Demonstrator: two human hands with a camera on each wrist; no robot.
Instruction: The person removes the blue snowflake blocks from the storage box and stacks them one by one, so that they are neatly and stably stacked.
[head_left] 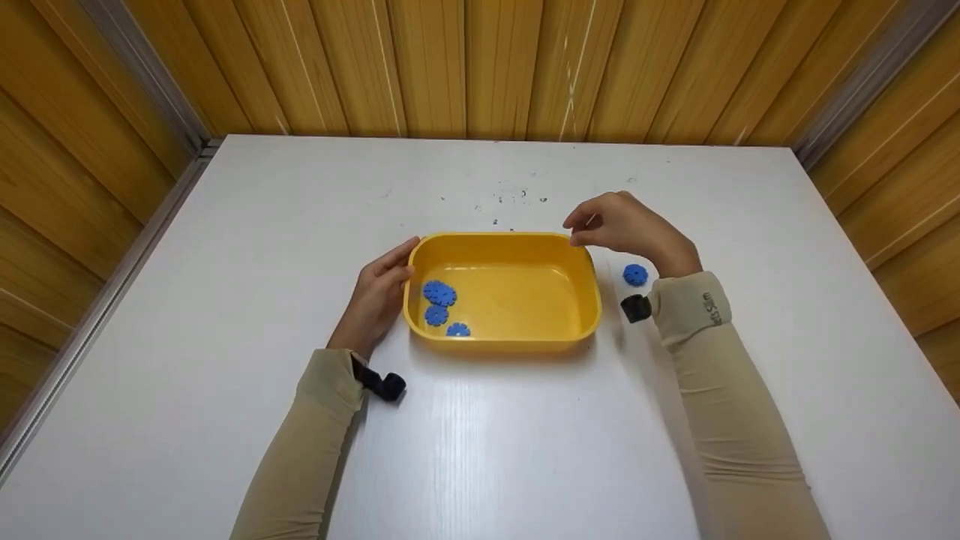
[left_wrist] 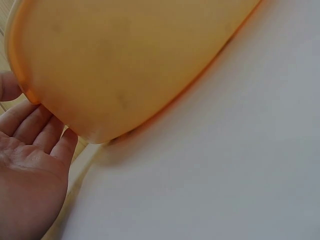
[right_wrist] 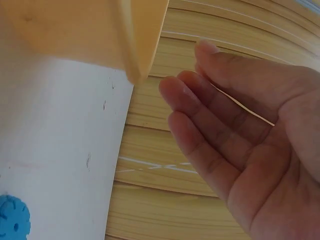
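A yellow plastic basin (head_left: 517,343) stands on the white table. My left hand (head_left: 379,296) grips its left end, the thumb at the rim and the fingers against the outside; the left wrist view shows the fingers (left_wrist: 42,125) touching the basin wall (left_wrist: 130,65). Several blue notched plastic discs (head_left: 436,315) lie inside at the left, some overlapping. Over the basin's back right corner is my right hand (head_left: 630,229). In the right wrist view its fingers (right_wrist: 205,155) are loosely bent, thumb apart, with nothing between them.
Another blue notched disc (head_left: 635,274) lies on the table right of the basin, below the right wrist; it also shows in the right wrist view. Small dark marks dot the table (head_left: 300,195) behind the basin. Wood-look panels (head_left: 495,67) rise at the back and sides.
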